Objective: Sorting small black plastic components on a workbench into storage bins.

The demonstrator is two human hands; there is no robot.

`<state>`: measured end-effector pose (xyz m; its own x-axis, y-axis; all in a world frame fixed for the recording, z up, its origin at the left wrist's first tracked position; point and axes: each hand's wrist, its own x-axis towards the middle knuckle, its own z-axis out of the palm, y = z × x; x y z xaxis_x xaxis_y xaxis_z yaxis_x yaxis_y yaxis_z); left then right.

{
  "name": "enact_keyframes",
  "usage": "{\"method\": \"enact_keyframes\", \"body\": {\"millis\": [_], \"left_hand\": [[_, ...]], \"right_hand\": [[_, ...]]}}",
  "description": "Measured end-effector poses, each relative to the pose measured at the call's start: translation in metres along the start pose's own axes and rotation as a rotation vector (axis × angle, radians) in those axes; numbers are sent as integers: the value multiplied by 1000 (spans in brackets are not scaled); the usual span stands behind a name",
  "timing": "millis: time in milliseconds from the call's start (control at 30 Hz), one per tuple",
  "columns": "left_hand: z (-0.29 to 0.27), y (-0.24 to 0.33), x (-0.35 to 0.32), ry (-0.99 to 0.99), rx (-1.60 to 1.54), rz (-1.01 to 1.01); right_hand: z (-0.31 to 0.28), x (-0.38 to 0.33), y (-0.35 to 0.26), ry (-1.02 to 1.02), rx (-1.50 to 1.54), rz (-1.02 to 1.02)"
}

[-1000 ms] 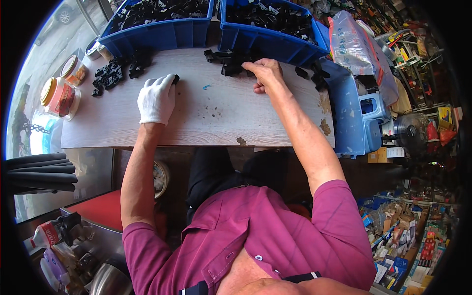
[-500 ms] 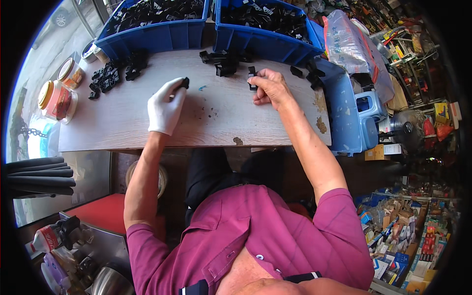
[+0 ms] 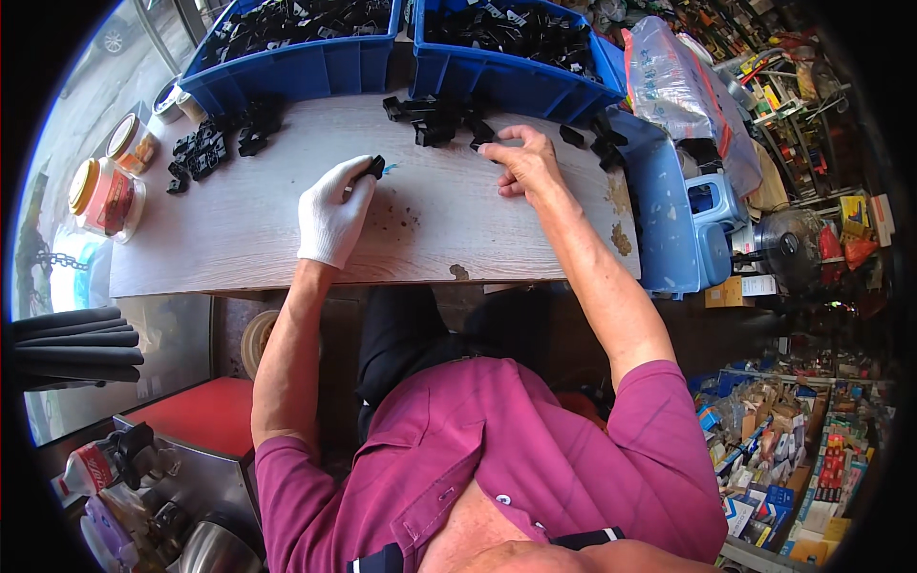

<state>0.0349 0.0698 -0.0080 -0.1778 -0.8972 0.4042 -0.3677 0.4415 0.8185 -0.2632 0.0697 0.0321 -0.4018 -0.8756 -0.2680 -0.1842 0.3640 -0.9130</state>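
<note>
My left hand [image 3: 336, 212], in a white glove, is closed around a small black plastic part [image 3: 376, 167] that sticks out past the fingertips above the table. My bare right hand [image 3: 527, 164] is to the right, thumb and index finger at another small black plastic part [image 3: 480, 132], which it seems to pinch; the fingertips partly cover it. Just beyond that hand lies a loose cluster of black parts [image 3: 432, 129]. On the left side of the table a larger group of similar parts [image 3: 201, 153] is spread out.
Two blue bins [image 3: 296, 72] full of black parts stand along the table's far edge. Lidded jars [image 3: 103, 196] line the left end. A light blue container [image 3: 664, 210] adjoins the right end, beside a few black parts [image 3: 607, 143]. Stocked shelves [image 3: 802, 458] fill the right side.
My left hand, with its black part, has shifted slightly right. My right hand's black part has moved a little farther away and tilted, toward the loose cluster.
</note>
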Motion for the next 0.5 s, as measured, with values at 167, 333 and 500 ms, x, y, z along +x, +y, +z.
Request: {"method": "enact_keyframes", "body": {"millis": [167, 333, 500], "left_hand": [[1, 4, -1, -7, 70, -6], [2, -4, 1, 71, -8, 43], [23, 9, 8, 84, -312, -160]], "right_hand": [[12, 1, -6, 13, -369, -3], [10, -6, -9, 3, -266, 22], [23, -35, 0, -207, 223, -53]]}}
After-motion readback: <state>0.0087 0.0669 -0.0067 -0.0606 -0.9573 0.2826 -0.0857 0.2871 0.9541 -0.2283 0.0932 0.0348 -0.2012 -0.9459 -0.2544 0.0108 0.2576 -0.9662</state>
